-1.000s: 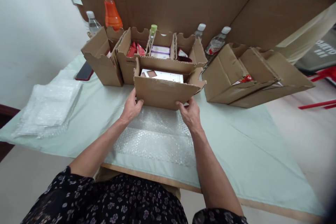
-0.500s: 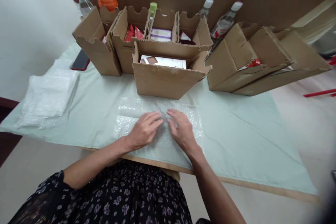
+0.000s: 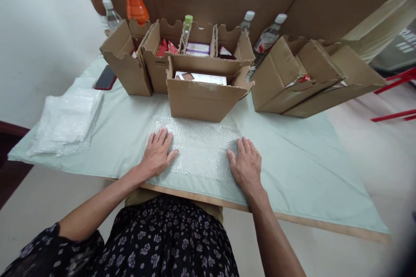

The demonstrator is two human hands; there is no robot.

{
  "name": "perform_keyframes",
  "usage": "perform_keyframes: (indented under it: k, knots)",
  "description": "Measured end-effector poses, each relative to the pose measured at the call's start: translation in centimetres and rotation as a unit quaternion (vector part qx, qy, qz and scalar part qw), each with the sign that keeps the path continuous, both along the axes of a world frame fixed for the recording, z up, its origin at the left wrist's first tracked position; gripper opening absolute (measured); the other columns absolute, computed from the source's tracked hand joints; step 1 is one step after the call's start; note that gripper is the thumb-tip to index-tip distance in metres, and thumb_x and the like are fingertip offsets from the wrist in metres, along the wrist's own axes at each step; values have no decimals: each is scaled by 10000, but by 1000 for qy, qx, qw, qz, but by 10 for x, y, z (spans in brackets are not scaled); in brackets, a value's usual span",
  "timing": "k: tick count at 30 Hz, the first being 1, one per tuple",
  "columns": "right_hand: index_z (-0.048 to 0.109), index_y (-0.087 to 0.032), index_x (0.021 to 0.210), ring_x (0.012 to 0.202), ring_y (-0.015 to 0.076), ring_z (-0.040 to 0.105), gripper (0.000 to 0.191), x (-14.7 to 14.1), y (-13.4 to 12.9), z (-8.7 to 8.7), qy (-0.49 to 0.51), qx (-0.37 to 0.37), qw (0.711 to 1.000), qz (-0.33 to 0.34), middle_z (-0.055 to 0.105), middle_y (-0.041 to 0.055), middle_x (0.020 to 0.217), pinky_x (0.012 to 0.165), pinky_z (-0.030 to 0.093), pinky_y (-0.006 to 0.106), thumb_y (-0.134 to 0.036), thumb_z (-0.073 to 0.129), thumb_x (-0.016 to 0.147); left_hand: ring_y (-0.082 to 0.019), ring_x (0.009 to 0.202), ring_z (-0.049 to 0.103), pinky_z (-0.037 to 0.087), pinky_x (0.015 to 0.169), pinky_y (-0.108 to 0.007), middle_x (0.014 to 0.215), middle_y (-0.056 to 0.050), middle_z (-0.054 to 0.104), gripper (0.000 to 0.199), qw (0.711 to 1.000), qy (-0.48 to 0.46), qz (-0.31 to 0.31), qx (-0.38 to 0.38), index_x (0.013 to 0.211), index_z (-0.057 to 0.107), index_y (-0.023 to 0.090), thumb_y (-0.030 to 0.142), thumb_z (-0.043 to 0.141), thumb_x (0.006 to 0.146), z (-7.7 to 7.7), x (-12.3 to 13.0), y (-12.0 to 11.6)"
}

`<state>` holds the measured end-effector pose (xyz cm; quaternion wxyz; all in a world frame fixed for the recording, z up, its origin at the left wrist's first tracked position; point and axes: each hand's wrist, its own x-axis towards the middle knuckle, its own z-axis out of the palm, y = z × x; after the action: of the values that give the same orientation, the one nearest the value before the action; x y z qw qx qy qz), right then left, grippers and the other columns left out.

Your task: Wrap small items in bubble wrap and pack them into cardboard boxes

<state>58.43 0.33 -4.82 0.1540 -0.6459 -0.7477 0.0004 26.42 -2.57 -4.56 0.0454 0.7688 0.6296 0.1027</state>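
A sheet of bubble wrap [image 3: 201,149] lies flat on the pale green cloth in front of me. My left hand [image 3: 158,151] rests on its left end, palm down with the fingers stretched out. At the opposite end, my right hand [image 3: 246,162] lies flat along the right edge, its fingers extended and thumb apart. Neither hand grips anything. Just beyond the sheet stands a cardboard box [image 3: 198,103] with a white carton [image 3: 200,78] inside.
Several cardboard bins with packets stand behind, left [image 3: 134,73] and right [image 3: 273,86]. Bottles, one orange [image 3: 135,4], stand behind them. A bubble wrap stack [image 3: 69,117] and a phone [image 3: 105,78] lie at left. The table's front edge [image 3: 201,199] is near my body.
My hands have moved apart from the middle of the bubble wrap to its two ends. The sheet now looks flatter, and the view has shifted slightly.
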Motion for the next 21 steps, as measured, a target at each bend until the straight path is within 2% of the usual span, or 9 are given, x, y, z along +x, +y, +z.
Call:
perform_keyframes:
  k: [3,6,9,12,17,21]
  knots:
    - [487,-113,1511,1518,329,370,575,-34,10,11,26,14,998,59,467,182,1600,1208,313,519,-429,361,1047,-326,1574,281,232,1278,-542,1658,-193,371,560,998,-32,-57,23,1528,409,105,335,419,1017,5,27,19]
    - [486,-133,1523,1519,300,375,544,-75,28,14,27,-37,990,136,463,150,1611,1213,318,477,-360,361,1046,-303,1566,306,259,1272,-519,1652,-176,392,550,994,-46,-94,19,1533,412,111,261,405,1003,5,52,42]
    - [504,-92,1504,1503,320,393,551,-92,44,9,8,-78,985,153,474,175,1598,1200,331,476,-363,390,1038,-319,1546,344,249,1271,-523,1625,-192,430,561,995,-30,-95,-9,1516,442,95,336,418,1010,1,55,56]
    - [497,-103,1509,1505,333,385,568,-77,50,-1,4,-58,989,133,471,178,1601,1202,315,511,-403,407,1035,-341,1562,305,214,1273,-542,1650,-198,385,627,998,-19,-54,-14,1529,429,104,457,429,1010,-5,31,57]
    - [483,-119,1520,1502,334,388,587,-32,51,-11,-6,-37,997,71,463,184,1604,1202,304,543,-435,387,1034,-378,1570,272,188,1255,-589,1669,-221,331,680,997,-11,71,3,1557,384,123,511,412,1000,-9,-22,50]
    - [479,-74,1507,1493,355,394,612,-16,51,-11,-7,-28,999,24,459,225,1594,1188,311,565,-447,356,1037,-396,1572,256,148,1245,-643,1667,-252,314,687,994,-9,105,-4,1555,374,100,515,380,1007,-4,-36,45]
